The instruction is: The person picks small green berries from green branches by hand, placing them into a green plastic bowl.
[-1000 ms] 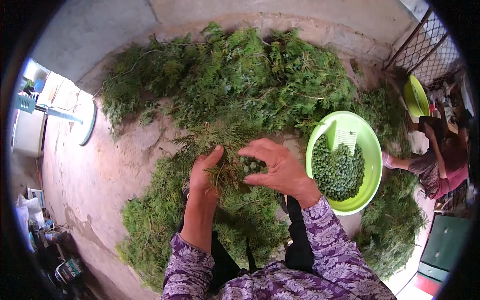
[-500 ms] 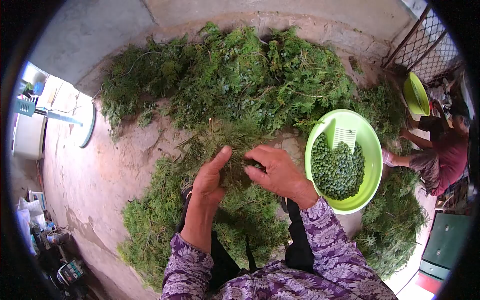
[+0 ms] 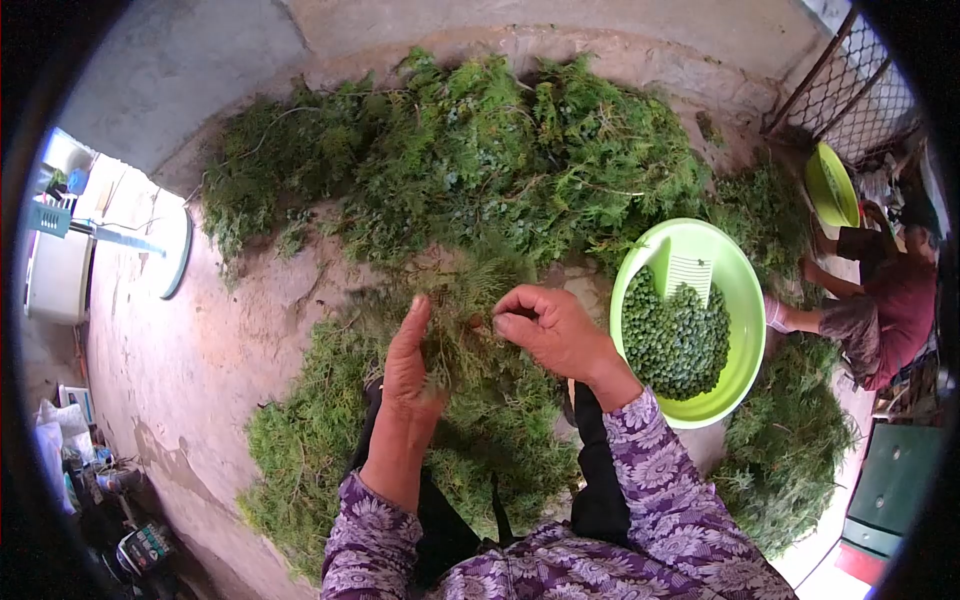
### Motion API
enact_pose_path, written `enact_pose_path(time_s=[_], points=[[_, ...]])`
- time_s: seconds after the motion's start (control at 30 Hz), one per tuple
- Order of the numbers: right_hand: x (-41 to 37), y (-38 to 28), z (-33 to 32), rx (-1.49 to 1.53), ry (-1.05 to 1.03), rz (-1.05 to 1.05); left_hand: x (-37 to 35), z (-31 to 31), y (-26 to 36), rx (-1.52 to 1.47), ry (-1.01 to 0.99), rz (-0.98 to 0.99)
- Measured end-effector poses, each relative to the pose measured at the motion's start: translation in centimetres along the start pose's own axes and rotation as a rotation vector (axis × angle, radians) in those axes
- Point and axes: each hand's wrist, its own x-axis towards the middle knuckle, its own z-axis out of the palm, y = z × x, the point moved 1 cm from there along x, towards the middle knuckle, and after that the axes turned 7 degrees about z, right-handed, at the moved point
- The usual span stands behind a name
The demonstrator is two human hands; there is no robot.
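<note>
My left hand (image 3: 408, 365) has its thumb raised and bears against a leafy green sprig (image 3: 465, 300); its other fingers are mostly hidden. Just right of the sprig, my right hand (image 3: 555, 332) has thumb and forefinger curled together at the sprig's edge; whatever lies between the fingertips is too small to make out. A light green basin (image 3: 745, 340) stands beside my right hand, with many round green berries (image 3: 680, 340) in it.
A long heap of green branches (image 3: 480, 150) lies along the wall. More cut branches (image 3: 290, 440) lie near my legs and right of the basin. At right a person (image 3: 895, 300) sits by another green basin (image 3: 830, 185). A stand fan's base (image 3: 178, 250) is at left.
My left hand has shifted slightly left and down, its thumb now more upright. My right hand has turned a little, fingertips curled closer together. The sprig between them has moved.
</note>
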Motion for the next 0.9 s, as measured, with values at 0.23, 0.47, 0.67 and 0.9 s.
enact_pose_path(time_s=[0.23, 0.47, 0.67, 0.9], points=[[0.1, -0.7, 0.5, 0.085, -0.037, 0.018, -0.2, -1.0, -1.2, 0.146, -0.046, -0.224], [0.3, 0.2, 0.4, -0.07, -0.071, 0.064, -1.2, -0.2, -0.2, 0.43, 0.073, -0.136], [0.0, -1.0, 0.6, -0.037, -0.136, 0.011, -0.8, -1.4, -0.6, 0.406, 0.059, -0.122], [-0.1, -1.5, 0.5, -0.133, -0.193, -0.157, -0.5, -1.1, -0.4, 0.312, 0.012, -0.104]])
